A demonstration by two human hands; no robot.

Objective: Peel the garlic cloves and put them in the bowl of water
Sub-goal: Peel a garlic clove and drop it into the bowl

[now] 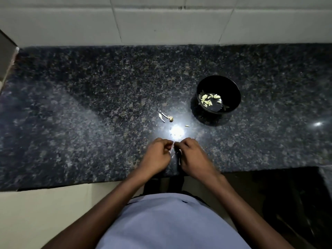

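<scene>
We see both hands curled, their fingertips pressed together on a scrap of pale garlic skin (172,149) that hangs between them; the left hand (158,155) pinches it from one side and the right hand (193,156) from the other, knuckles almost touching. Whether a clove sits inside the pinch we cannot tell, as the fingers hide it. The hands hover over the near edge of the dark speckled granite counter (80,123), at about 6 o'clock on its surface, with a light blue shirt (167,221) below them.

Just beyond the hands, at 12 o'clock from them, a bright glare (177,131) lies on the stone. A little farther, at about 11 o'clock from the hands, we find a small pile of peel scraps (166,118), and one tiny bit (187,126) just right of the glare.

Farther still, at about 1 o'clock from the hands, stands the black bowl (231,90), well apart from the scraps. Peeled cloves (209,99) float in its water. Beyond the counter, at 12 o'clock, rises a white tiled wall (161,24).
</scene>
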